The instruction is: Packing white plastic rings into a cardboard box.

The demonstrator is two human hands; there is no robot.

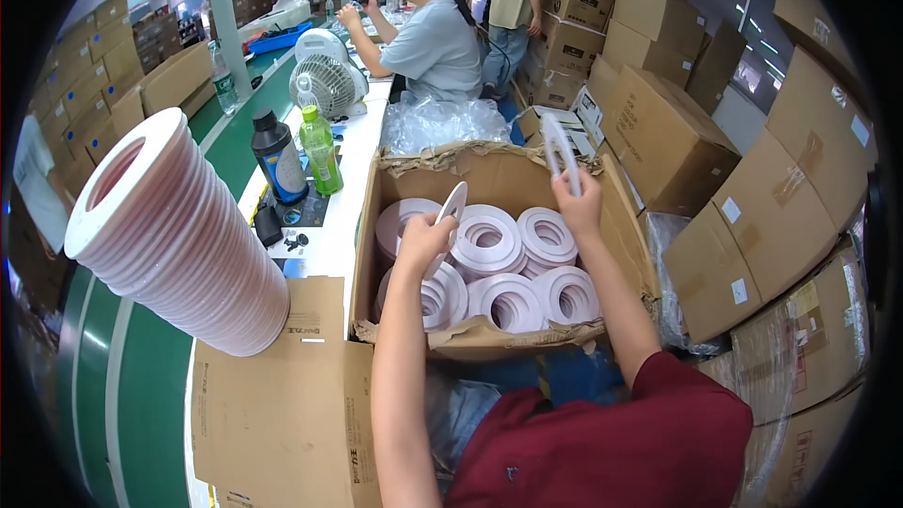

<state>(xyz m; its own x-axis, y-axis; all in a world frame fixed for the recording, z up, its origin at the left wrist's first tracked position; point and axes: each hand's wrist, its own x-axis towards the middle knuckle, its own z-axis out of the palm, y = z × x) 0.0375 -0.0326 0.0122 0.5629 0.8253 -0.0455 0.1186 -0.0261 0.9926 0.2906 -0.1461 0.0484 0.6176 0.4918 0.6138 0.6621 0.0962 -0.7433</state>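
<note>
Head view: left hand (420, 240) pinches one white ring (451, 205), right hand (578, 202) at 1 o'clock grips another ring (560, 150), both above open carton (414, 174).

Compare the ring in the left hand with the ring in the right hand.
The left hand holds its white ring low, just above the stacks in the open cardboard box. The right hand lifts its white ring higher, up at the box's far rim. The left ring shows more of its face; the right is nearly edge-on. Both are thin, flat and white.
</note>
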